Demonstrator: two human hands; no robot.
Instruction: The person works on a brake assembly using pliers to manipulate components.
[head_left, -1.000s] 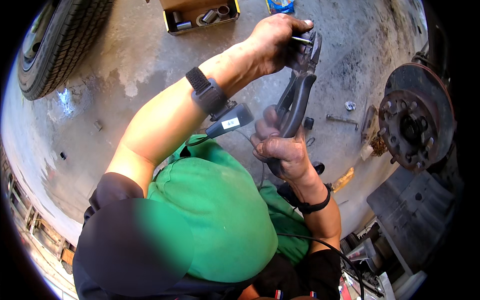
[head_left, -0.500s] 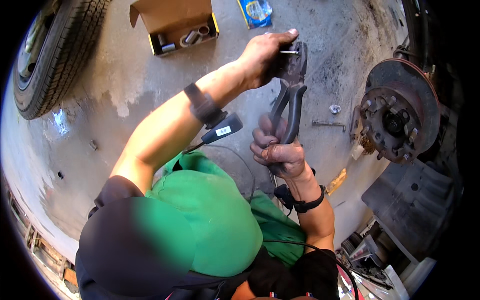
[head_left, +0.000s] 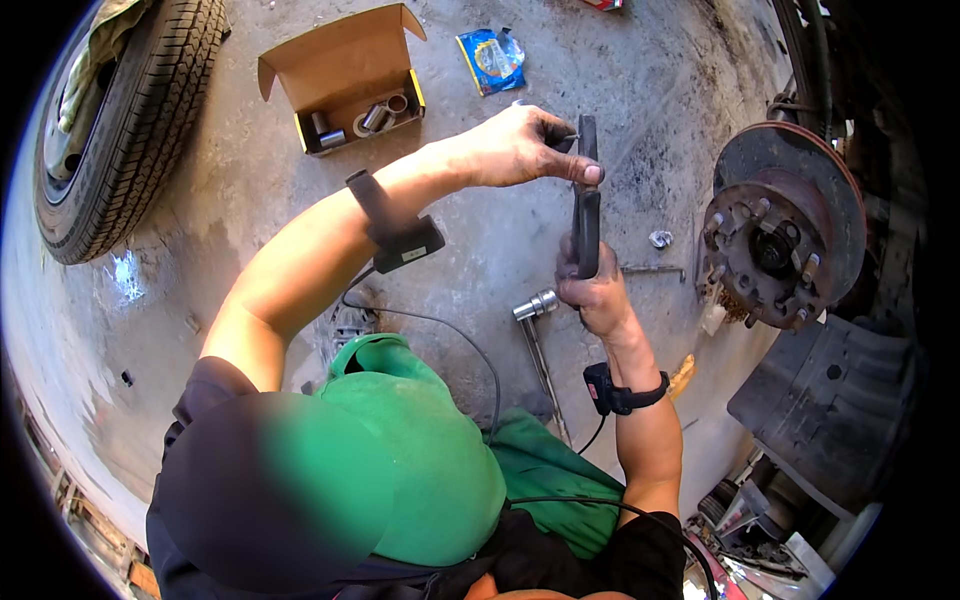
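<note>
My left hand [head_left: 540, 148], its fingers curled and thumb extended, grips the jaw end of black-handled pliers [head_left: 588, 228]. A thin metal piece [head_left: 572, 138] shows at those fingers, partly hidden. My right hand [head_left: 592, 292] is closed round the handles below, and the pliers now stand nearly upright in view. Beneath my right hand on the concrete floor lie a socket [head_left: 535, 306] on a long ratchet handle [head_left: 542, 370] and a thin bar [head_left: 655, 272].
A tyre [head_left: 160, 130] lies at the upper left. An open cardboard box [head_left: 340, 70] of metal sleeves and a blue packet [head_left: 492, 62] are beyond my hands. A rusty brake disc with hub [head_left: 765, 245] and a dark guard panel [head_left: 800, 385] occupy the right. Black cables [head_left: 430, 322] run from wrist straps.
My left hand has come down and turned, thumb now across the pliers. The pliers have swung upright and right, with my right hand shifting right, uncovering the socket and ratchet.
</note>
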